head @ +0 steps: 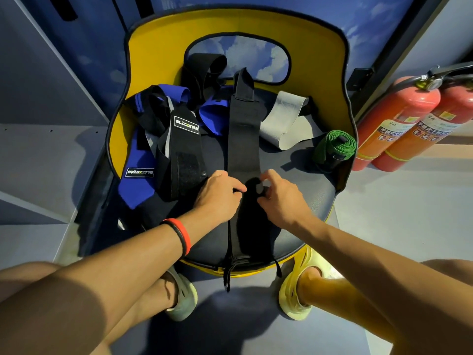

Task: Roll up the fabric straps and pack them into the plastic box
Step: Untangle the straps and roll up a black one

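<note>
both hands (252,193) pinching black strap (244,139) (mid-seat), chair (317,190)

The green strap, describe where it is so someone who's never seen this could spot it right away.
Find the yellow-backed chair with the dark seat. At the seat's right edge, nearest the red fire extinguishers, lies the green strap. It is the only green one, and already rolled up.

I see both my forearms reaching forward and inward from the bottom corners, bare to the wrist. My left hand (220,192) lies palm down, knuckles up, fingers curled and pointing right toward the other hand. My right hand (279,194) sits just beside it, thumb and fingertips pinched together near the gap between them. The two hands are close but I cannot tell whether they touch.
</note>
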Motion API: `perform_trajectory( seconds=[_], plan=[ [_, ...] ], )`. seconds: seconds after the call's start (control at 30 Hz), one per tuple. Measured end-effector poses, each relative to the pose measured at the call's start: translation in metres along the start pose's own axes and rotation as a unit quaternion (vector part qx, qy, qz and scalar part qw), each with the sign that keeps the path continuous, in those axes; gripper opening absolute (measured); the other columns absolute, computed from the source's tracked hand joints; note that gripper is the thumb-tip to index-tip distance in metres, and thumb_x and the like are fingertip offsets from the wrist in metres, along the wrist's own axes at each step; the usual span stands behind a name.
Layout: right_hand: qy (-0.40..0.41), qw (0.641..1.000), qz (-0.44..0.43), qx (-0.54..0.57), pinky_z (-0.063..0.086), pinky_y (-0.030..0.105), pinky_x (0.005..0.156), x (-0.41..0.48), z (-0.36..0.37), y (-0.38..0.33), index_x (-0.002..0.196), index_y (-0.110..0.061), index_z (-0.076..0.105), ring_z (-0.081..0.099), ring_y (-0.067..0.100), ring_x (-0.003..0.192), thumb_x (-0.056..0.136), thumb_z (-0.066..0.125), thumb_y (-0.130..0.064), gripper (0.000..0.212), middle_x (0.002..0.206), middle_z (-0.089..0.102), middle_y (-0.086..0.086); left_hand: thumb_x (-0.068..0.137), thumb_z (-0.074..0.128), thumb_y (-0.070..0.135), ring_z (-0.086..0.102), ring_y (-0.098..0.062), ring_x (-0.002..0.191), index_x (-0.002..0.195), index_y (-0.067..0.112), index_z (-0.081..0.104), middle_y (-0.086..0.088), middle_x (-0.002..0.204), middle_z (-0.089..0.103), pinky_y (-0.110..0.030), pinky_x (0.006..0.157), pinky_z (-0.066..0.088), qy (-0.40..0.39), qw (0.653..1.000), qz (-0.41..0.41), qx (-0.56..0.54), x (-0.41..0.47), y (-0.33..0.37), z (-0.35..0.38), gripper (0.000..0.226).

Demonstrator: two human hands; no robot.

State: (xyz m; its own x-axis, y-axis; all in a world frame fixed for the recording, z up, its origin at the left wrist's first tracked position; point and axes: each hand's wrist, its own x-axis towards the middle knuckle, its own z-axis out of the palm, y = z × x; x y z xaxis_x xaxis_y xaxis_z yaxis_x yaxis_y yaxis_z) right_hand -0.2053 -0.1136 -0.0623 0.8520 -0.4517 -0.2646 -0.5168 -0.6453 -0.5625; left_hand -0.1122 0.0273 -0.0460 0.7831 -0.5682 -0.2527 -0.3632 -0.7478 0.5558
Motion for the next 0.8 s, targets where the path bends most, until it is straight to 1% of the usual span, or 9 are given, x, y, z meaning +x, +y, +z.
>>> perform_trajectory(
  seconds=[0.1,0.17,0.23,0.3,0.37,0.47,0.57,0.7,0.8],
  plan=[
    [-0.014,0.998,-0.032,-0.057,0.054,0.044,0.088,-0.004,0.004,0.000,0.134,-0.024,0.058,0.061,0.037,0.102,0.093,0.063,-0.019,0.041,0.120,0.055,0.012,0.100,0.063,0.014,0.039,-0.025,0.145,0.119,0.029,0.074,0.002,0.167,0.021,-0.033,0.108,0.040,-0.001,1.000,0.007,0.000,-0.003,-0.002,0.003,0.026],
    [-0.025,0.996,-0.033,-0.073,0.054,0.044,0.090,-0.005,0.004,0.000,0.137,-0.022,0.058,0.061,0.038,0.105,0.094,0.064,-0.021,0.043,0.126,0.049,0.011,0.095,0.066,0.007,0.053,-0.026,0.130,0.126,0.028,0.066,0.010,0.168,0.011,-0.037,0.102,0.048,0.014,0.999,0.045,0.018,-0.002,-0.005,0.006,0.038],
    [-0.037,0.995,-0.037,-0.081,0.053,0.041,0.089,-0.005,0.003,0.000,0.138,-0.021,0.057,0.060,0.038,0.107,0.093,0.066,-0.022,0.046,0.128,0.047,0.011,0.094,0.063,0.003,0.049,-0.025,0.132,0.143,0.027,0.055,0.013,0.167,0.014,-0.039,0.106,0.047,0.006,0.996,0.071,0.054,0.002,-0.008,0.008,0.055],
    [-0.046,0.994,-0.048,-0.088,0.053,0.041,0.088,-0.007,0.001,-0.001,0.137,-0.022,0.057,0.060,0.038,0.105,0.093,0.067,-0.026,0.046,0.126,0.047,0.010,0.097,0.058,0.006,0.033,-0.027,0.145,0.149,0.025,0.049,0.011,0.166,0.021,-0.042,0.115,0.038,-0.013,0.993,0.071,0.098,0.007,-0.007,0.008,0.057],
    [-0.048,0.990,-0.066,-0.117,0.055,0.042,0.083,-0.011,-0.002,-0.001,0.132,-0.023,0.057,0.061,0.036,0.097,0.091,0.069,-0.032,0.043,0.121,0.047,0.008,0.098,0.057,0.010,0.025,-0.026,0.147,0.149,0.023,0.048,0.008,0.166,0.022,-0.043,0.114,0.039,-0.024,0.985,0.086,0.146,0.010,-0.006,0.006,0.054],
    [-0.092,0.968,-0.146,-0.183,0.055,0.042,0.075,-0.023,-0.005,0.000,0.123,-0.026,0.059,0.061,0.030,0.093,0.091,0.068,-0.038,0.036,0.112,0.050,0.001,0.097,0.059,0.014,0.026,-0.021,0.141,0.145,0.022,0.053,0.007,0.158,0.027,-0.042,0.102,0.047,-0.018,0.977,0.126,0.172,0.010,-0.010,0.004,0.049],
    [-0.153,0.948,-0.211,-0.181,0.053,0.042,0.075,-0.041,-0.003,0.005,0.129,-0.029,0.055,0.059,0.026,0.094,0.093,0.066,-0.042,0.040,0.110,0.052,-0.003,0.099,0.059,0.017,0.037,-0.018,0.126,0.139,0.024,0.058,0.010,0.140,0.041,-0.042,0.095,0.049,-0.025,0.973,0.174,0.152,0.007,-0.015,0.003,0.041],
    [-0.147,0.942,-0.250,-0.168,0.054,0.039,0.078,-0.060,-0.002,0.017,0.145,-0.029,0.045,0.057,0.023,0.095,0.092,0.059,-0.064,0.065,0.117,0.043,-0.004,0.097,0.066,0.028,0.040,-0.018,0.124,0.131,0.027,0.063,0.009,0.133,0.046,-0.042,0.098,0.047,-0.055,0.965,0.220,0.129,-0.007,-0.022,0.003,0.034],
    [-0.146,0.922,-0.271,-0.234,0.053,0.035,0.073,-0.068,-0.001,0.020,0.150,-0.028,0.036,0.050,0.018,0.096,0.082,0.062,-0.075,0.087,0.121,0.039,-0.003,0.092,0.070,0.022,0.041,-0.015,0.115,0.105,0.029,0.069,0.011,0.117,0.050,-0.044,0.094,0.048,-0.066,0.964,0.236,0.107,-0.020,-0.025,0.002,0.015]
  ],
)
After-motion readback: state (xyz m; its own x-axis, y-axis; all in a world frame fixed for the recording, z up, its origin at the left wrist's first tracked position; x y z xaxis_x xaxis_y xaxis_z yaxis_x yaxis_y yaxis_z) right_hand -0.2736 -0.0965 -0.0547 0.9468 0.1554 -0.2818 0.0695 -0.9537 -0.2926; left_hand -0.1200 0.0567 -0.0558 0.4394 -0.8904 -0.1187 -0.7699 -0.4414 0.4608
